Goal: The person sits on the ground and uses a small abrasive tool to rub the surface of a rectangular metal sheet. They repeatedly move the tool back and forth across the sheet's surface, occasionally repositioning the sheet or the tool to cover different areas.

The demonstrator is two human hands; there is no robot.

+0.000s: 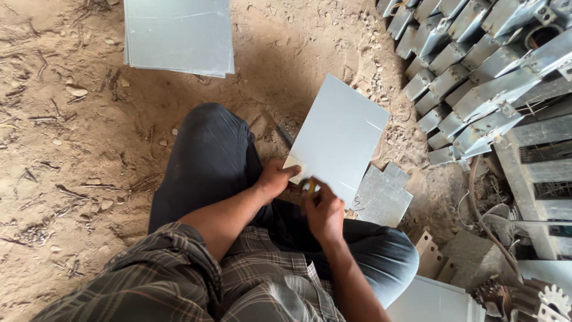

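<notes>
A flat pale grey metal sheet (339,134) is held tilted over the sandy ground in front of my knees. My left hand (275,177) grips its near corner, where a small flap looks cut or bent. My right hand (322,210) is closed around a small tool with a yellow part, probably snips, at the sheet's near edge. The tool's working end is hidden by my fingers.
A stack of the same grey sheets (179,36) lies on the dirt at the top left. A cut, notched sheet (384,197) lies beside my right knee. Rows of folded metal boxes (465,77) are piled at the right, with scrap and a gear (554,298) at bottom right.
</notes>
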